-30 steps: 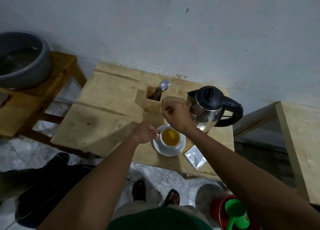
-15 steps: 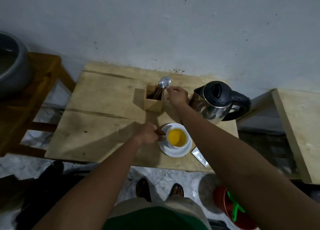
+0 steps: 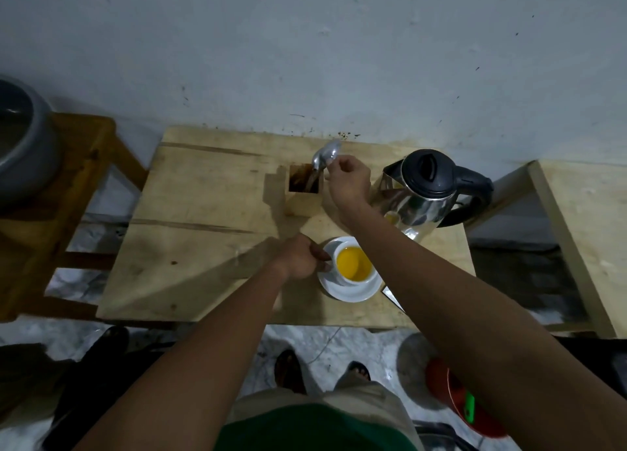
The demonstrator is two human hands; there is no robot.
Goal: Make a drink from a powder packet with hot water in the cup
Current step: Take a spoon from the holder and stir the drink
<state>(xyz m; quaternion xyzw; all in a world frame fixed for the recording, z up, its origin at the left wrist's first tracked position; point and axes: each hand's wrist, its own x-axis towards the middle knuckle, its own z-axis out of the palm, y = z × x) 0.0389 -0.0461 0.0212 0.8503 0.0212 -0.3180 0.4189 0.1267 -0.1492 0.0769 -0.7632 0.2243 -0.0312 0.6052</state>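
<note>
A white cup (image 3: 355, 266) holding yellow liquid stands on a white saucer (image 3: 349, 291) near the front of the wooden table (image 3: 203, 233). My left hand (image 3: 300, 256) grips the cup's handle side. My right hand (image 3: 347, 180) pinches the metal spoon (image 3: 326, 157), whose handle stands in a small wooden holder box (image 3: 303, 192) at the back. A steel electric kettle (image 3: 425, 192) with a black lid sits to the right. The silver packet (image 3: 392, 296) lies by the saucer, mostly hidden under my right forearm.
A grey basin (image 3: 23, 145) rests on a wooden stool (image 3: 68, 192) at the left. Another wooden surface (image 3: 583, 233) stands at the right. A red bucket (image 3: 454, 396) with a green scoop sits on the floor, by my sandalled feet (image 3: 288, 371).
My right hand travelled from above the cup back to the holder box and closed on the spoon. My left hand stayed at the cup. The view shifted slightly.
</note>
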